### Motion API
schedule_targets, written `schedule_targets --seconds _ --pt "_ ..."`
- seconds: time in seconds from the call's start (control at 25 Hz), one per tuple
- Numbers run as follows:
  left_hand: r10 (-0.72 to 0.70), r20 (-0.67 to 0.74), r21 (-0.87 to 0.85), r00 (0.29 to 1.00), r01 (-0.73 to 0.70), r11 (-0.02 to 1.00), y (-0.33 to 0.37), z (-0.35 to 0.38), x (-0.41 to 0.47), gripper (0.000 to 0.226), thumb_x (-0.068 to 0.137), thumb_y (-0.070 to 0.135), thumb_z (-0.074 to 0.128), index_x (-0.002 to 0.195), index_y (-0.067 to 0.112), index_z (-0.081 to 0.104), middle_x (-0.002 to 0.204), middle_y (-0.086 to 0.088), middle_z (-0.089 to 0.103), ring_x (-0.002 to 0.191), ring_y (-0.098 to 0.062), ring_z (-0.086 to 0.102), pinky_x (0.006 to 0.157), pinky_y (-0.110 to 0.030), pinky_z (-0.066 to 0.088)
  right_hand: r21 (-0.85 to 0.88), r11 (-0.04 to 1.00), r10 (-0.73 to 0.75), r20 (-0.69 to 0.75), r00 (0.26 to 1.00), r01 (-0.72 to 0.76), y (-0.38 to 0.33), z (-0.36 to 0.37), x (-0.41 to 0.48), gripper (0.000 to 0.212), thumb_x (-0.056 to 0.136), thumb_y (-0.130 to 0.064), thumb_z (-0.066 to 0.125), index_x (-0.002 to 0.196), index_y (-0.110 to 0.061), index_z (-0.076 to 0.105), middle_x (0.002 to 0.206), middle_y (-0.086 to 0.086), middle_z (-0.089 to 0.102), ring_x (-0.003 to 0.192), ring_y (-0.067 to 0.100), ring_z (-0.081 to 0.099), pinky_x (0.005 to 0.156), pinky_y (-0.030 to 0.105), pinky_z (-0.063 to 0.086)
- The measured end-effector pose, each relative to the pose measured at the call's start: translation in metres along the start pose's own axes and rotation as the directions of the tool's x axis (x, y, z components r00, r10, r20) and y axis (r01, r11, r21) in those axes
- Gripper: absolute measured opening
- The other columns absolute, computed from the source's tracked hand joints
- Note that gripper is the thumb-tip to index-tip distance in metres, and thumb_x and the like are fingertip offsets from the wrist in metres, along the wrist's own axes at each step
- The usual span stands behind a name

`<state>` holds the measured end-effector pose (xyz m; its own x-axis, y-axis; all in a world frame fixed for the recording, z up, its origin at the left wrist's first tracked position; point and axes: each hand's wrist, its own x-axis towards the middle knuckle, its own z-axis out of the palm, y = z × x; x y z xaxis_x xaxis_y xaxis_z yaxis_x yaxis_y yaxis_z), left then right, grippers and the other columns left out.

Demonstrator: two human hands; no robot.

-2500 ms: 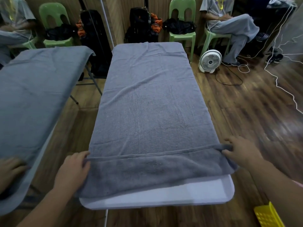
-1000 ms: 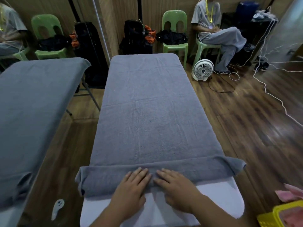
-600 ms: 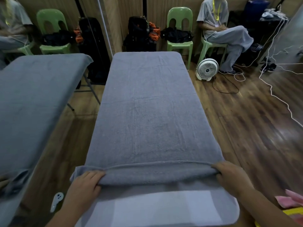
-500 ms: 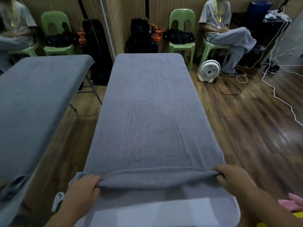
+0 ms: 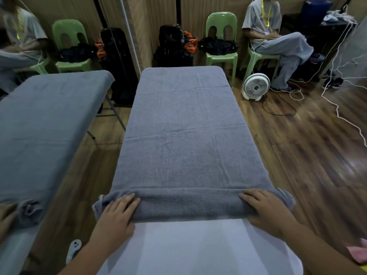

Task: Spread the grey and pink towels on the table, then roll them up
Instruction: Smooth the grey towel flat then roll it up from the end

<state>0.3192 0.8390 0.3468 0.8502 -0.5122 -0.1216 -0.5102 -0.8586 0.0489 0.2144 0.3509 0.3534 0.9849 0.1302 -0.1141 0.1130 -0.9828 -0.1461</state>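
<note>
We are in the rolling step with the grey towel [image 5: 184, 135]. It lies spread along the desk [image 5: 188, 249] and reaches far ahead of both grips. Its near end is turned into a low roll [image 5: 188, 203] running crosswise from one grip to the other.

Our left grip [image 5: 117, 217] lies flat on the left end of the roll, fingers straight and slightly spread, pressing down rather than clasping. Our right grip [image 5: 268, 209] does the same on the right end, fingers stretched forward over the top of the roll. Neither grip is closed round the cloth. Behind both grips, toward us, the bare white desk shows. A bit of towel sticks out beyond each grip at the roll's ends, and it looks looser outside the left one.

We judge the task to be at an early stage. The roll is thin and most of the grey towel lies flat ahead of the grips. Only a corner of the pink towel [image 5: 359, 253] shows, low down outside the right grip, and it does not look spread.

The next move, as we see it, calls for both grips to push forward together at one pace. Pressing down as they go should keep the roll tight and square to the towel's long edges. If one grip leads, the roll may skew and the loose ends may creep outward.
</note>
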Motion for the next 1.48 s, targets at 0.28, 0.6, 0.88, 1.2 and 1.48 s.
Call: schedule_targets --seconds 0.28,0.6,0.88,1.2,1.48 --pt "-0.103 -0.122 -0.116 0.987 0.089 0.989 -0.013 -0.013 -0.02 0.021 0.082 0.035 0.038 0.083 0.033 0.059 0.08 0.011 0.064 0.074 -0.016 0.063 0.069 -0.038 0.048 0.08 0.989 0.122 0.057 0.991 -0.127 0.003 -0.025 -0.008 0.012 0.079 -0.036 0.044 0.076 -0.028 0.053 0.072 -0.014 0.057 0.068 0.005 0.053 0.06 0.028 0.04" --pt "-0.091 -0.123 -0.038 0.988 0.087 0.995 -0.014 -0.024 0.013 0.04 0.084 0.043 0.05 0.119 0.028 0.06 0.121 0.004 0.062 0.11 -0.02 0.056 0.098 -0.044 0.044 -0.012 0.997 0.069 -0.137 0.988 -0.071 0.01 -0.025 0.026 0.024 0.081 -0.033 0.063 0.104 -0.027 0.067 0.104 -0.008 0.066 0.098 0.017 0.059 0.084 0.032 0.05" --pt "-0.139 -0.059 -0.172 0.988 0.127 0.977 -0.01 -0.003 0.023 0.044 0.079 0.034 0.043 0.114 0.024 0.067 0.113 0.005 0.068 0.103 -0.017 0.06 0.092 -0.038 0.048 0.032 0.988 0.153 -0.123 0.98 -0.151 0.011 0.001 0.016 0.029 0.075 -0.033 0.042 0.09 -0.033 0.067 0.089 -0.012 0.068 0.085 0.014 0.059 0.095 0.039 0.044" --pt "-0.164 0.003 -0.236 0.987 0.16 0.959 -0.019 -0.04 0.022 0.025 0.093 0.033 0.052 0.117 0.037 0.057 0.109 0.012 0.064 0.091 -0.007 0.057 0.082 -0.029 0.047 0.14 0.955 0.243 0.128 0.961 -0.26 0.022 -0.036 0.026 0.023 0.082 -0.043 0.05 0.096 -0.032 0.065 0.091 -0.013 0.069 0.082 0.008 0.062 0.07 0.031 0.052" --pt "-0.068 0.032 -0.043 0.997 0.069 0.997 -0.009 -0.014 0.02 0.059 0.077 0.036 0.046 0.135 0.026 0.055 0.135 0.003 0.054 0.123 -0.021 0.051 0.105 -0.046 0.043 -0.026 0.997 0.076 0.009 0.997 -0.076 0.007 0.002 0.02 0.06 0.07 -0.046 0.057 0.129 -0.033 0.058 0.124 -0.012 0.061 0.11 0.015 0.057 0.099 0.038 0.044"
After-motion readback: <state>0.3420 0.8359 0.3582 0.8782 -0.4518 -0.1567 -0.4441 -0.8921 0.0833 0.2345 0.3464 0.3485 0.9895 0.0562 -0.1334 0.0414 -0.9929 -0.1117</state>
